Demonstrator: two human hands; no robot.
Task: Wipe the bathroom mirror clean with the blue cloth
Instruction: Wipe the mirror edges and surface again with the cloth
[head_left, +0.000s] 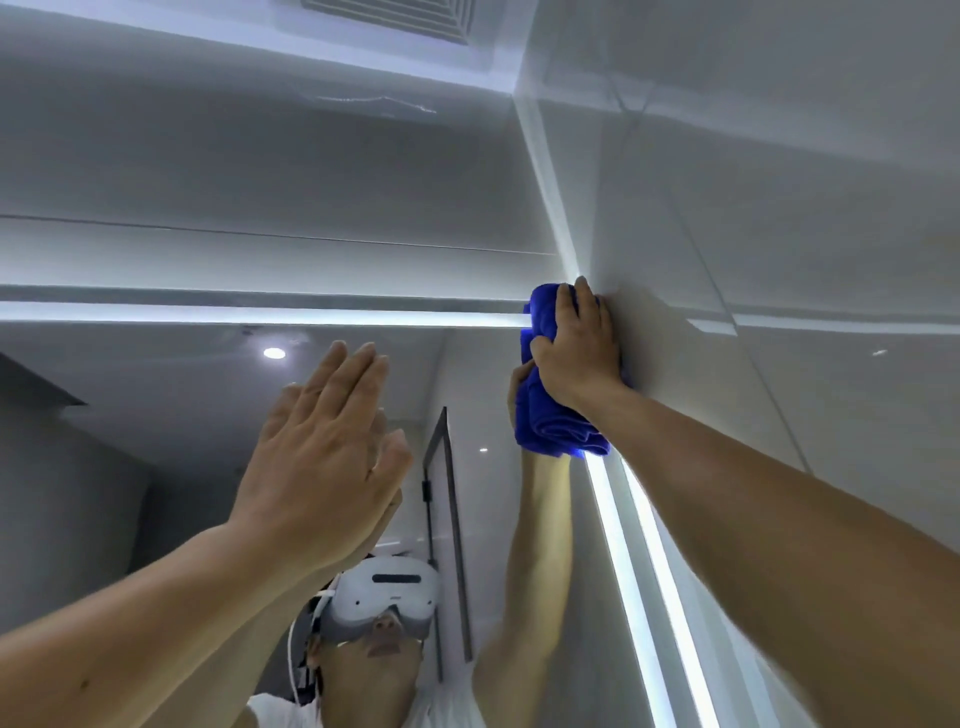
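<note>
The wiping is under way, and it is at the mirror's upper corner. The right hand (576, 353) curls its fingers and thumb round the bunched, bright blue microfibre cloth (550, 426) and presses it against the spot where two glowing white light strips meet: one strip (260, 313) runs off to the left of that hand, the other (623, 571) drops away below its wrist. The left hand (322, 447) holds nothing. It is spread flat with straight fingers on the large frameless bathroom mirror (171, 405), well to the left of the cloth and a little lower, apparently bracing (its reflection meets it at the palm). Just beyond the right hand's knuckles lies the glossy pale grey wall tile (779, 234) — so the cloth sits at the glass's very edge. The next move, I judge, calls for drawing the cloth off the corner along the lit edge or down onto the open glass with steady pressure, the flat hand lifting clear to leave no prints.
</note>
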